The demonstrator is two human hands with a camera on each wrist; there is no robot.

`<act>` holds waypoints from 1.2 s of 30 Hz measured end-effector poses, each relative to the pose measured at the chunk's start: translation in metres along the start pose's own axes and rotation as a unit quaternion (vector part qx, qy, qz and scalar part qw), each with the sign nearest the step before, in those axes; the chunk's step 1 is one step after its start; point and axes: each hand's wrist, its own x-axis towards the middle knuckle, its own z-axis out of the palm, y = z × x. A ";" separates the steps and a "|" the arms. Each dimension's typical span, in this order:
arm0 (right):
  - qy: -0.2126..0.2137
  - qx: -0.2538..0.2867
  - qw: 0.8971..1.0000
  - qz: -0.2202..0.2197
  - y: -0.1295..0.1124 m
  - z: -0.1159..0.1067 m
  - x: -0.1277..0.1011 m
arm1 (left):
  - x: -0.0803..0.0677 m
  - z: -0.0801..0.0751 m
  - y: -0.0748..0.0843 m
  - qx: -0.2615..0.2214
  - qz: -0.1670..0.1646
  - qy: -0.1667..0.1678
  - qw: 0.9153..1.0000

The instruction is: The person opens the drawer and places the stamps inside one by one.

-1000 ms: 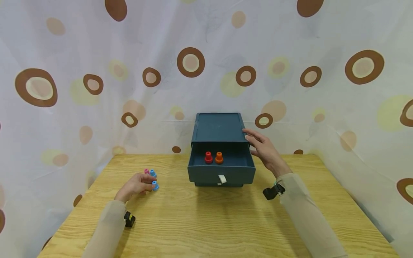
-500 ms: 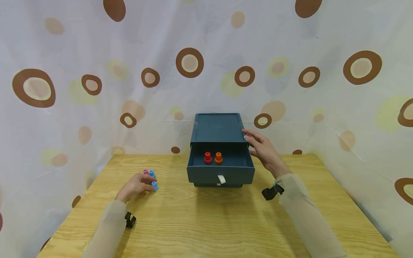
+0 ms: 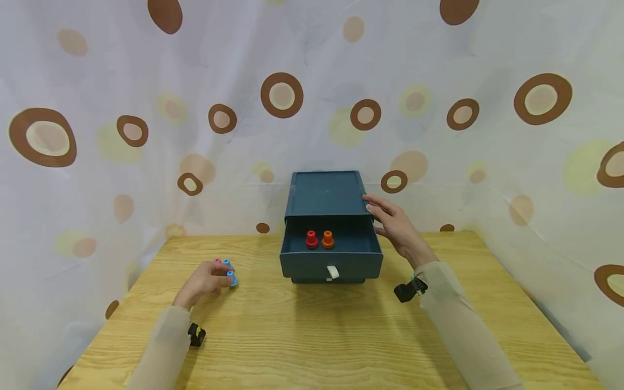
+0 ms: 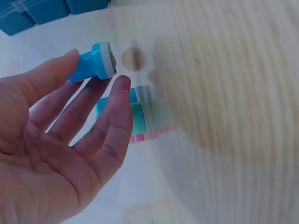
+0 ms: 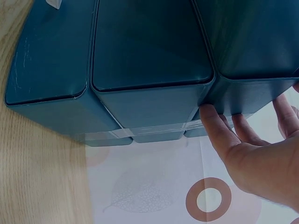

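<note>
Little has shifted in the past second: both hands hold their places, and only the head view has drifted slightly, so the scene sits a touch further left in frame. At the wooden table (image 3: 317, 330), the person's left hand (image 3: 205, 281) rests on the surface beside a small cluster of pegs, its fingers loosely extended; the wrist view shows a blue peg (image 4: 93, 63) pinched between thumb and fingertips, with more blue and pink pegs (image 4: 145, 116) lying just behind the fingers. The right hand (image 3: 395, 227) lies against the right side of the dark blue drawer box (image 3: 324, 192), thumb at the upper front corner and fingers straight along the wall, pressing rather than gripping. The box stands at the far middle of the table, against the spotted curtain (image 3: 97, 108). Its drawer (image 3: 330, 264) is pulled out toward the person, a white tab (image 3: 333, 272) on its front. Inside, a red peg (image 3: 311, 239) and an orange peg (image 3: 328, 239) stand upright side by side, close to touching, near the drawer's back.
</note>
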 end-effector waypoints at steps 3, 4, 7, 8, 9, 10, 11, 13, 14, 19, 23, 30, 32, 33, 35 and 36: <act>-0.001 -0.002 1.000 0.001 0.000 0.000 0.000 | 0.000 0.000 0.003 0.000 0.017 0.012 1.000; -0.001 -0.002 1.000 0.001 0.000 0.000 0.000 | 0.000 0.001 0.005 0.001 0.023 0.018 1.000; 0.002 -0.001 1.000 0.001 -0.001 0.000 0.000 | 0.002 0.003 0.011 -0.007 0.040 0.030 0.999; 0.002 -0.002 1.000 0.000 -0.001 -0.001 0.000 | 0.002 0.004 0.014 -0.014 0.046 0.037 0.998; 0.003 -0.002 1.000 -0.001 -0.001 -0.001 0.000 | 0.002 0.005 0.017 -0.023 0.050 0.043 0.998; 0.003 -0.001 1.000 -0.001 -0.002 -0.001 0.000 | 0.003 0.006 0.020 -0.033 0.054 0.050 0.997; 0.003 -0.001 1.000 0.000 -0.002 -0.001 0.000 | 0.003 0.007 0.023 -0.044 0.056 0.055 0.996; 0.002 -0.001 1.000 0.003 -0.002 -0.001 0.000 | 0.003 0.009 0.029 -0.063 0.058 0.069 0.994; 0.002 -0.001 1.000 0.003 -0.002 -0.001 0.000 | 0.003 0.010 0.032 -0.068 0.058 0.076 0.993; -0.001 0.005 1.000 0.004 -0.001 0.000 0.000 | 0.000 0.012 0.043 -0.066 0.057 0.105 0.991; -0.001 0.003 1.000 0.003 -0.001 0.001 0.000 | -0.001 0.015 0.051 -0.056 0.059 0.122 0.989; -0.003 -0.001 1.000 0.000 -0.001 0.001 0.001 | -0.002 0.023 0.067 -0.044 0.103 0.152 0.982; -0.002 0.001 1.000 0.001 -0.001 0.001 0.001 | -0.002 0.024 0.071 -0.046 0.115 0.156 0.980; -0.001 0.002 1.000 0.002 -0.001 0.001 0.001 | -0.002 0.025 0.073 -0.047 0.119 0.158 0.979; -0.001 0.002 1.000 0.003 0.000 0.000 0.001 | -0.002 0.027 0.076 -0.053 0.127 0.165 0.977; -0.001 0.002 1.000 0.003 0.000 0.000 0.001 | -0.002 0.028 0.078 -0.057 0.131 0.168 0.975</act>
